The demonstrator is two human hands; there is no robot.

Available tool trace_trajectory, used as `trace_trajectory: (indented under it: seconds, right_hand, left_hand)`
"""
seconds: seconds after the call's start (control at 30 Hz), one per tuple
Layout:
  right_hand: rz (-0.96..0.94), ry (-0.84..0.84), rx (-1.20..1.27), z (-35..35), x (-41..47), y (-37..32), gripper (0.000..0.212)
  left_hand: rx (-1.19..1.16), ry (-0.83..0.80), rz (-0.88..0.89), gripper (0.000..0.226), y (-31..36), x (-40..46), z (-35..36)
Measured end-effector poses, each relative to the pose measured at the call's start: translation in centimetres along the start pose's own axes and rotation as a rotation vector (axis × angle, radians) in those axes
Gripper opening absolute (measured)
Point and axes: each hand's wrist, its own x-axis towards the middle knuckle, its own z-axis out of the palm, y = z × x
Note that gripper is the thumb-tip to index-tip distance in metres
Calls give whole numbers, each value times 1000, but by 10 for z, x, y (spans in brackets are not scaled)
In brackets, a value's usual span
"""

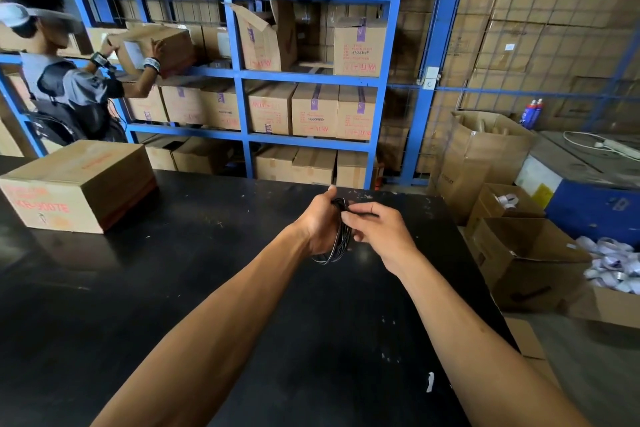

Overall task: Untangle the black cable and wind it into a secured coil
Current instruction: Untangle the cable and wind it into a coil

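Left hand [320,222] grips the coiled black cable [341,243] above the counter [207,270]; right hand [377,232], pinching its free end, should wrap tightly.

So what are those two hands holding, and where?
The black cable, wound in loops. The left hand grips the loop bundle; the right hand pinches a strand near the top.

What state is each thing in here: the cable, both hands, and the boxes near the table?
black cable: gathered in loops, held above the table, not yet secured
left hand: closed around the loops
right hand: pinching a cable strand at the top of the coil
cardboard box: closed, resting on the black table
floor box: open, flaps up
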Motion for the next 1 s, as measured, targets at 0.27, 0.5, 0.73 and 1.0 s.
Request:
trace_trajectory:
  seconds: [0.27, 0.5, 0.73, 1.0]
  right_hand:
    - [-46, -8, -138, 0, -1, 0, 30]
    - [-14, 120, -336, -11, 11, 1, 40]
    - [-17, 131, -507, -41, 17, -7, 52]
    - [-118, -45, -511, -48, 7, -31, 45]
  left_hand:
    - [13, 79, 28, 77, -5, 3, 3]
    - [472, 30, -78, 65, 9, -2, 4]
    - [930, 133, 239, 40, 63, -35, 13]
    - [1410, 285, 203, 113, 33, -14, -13]
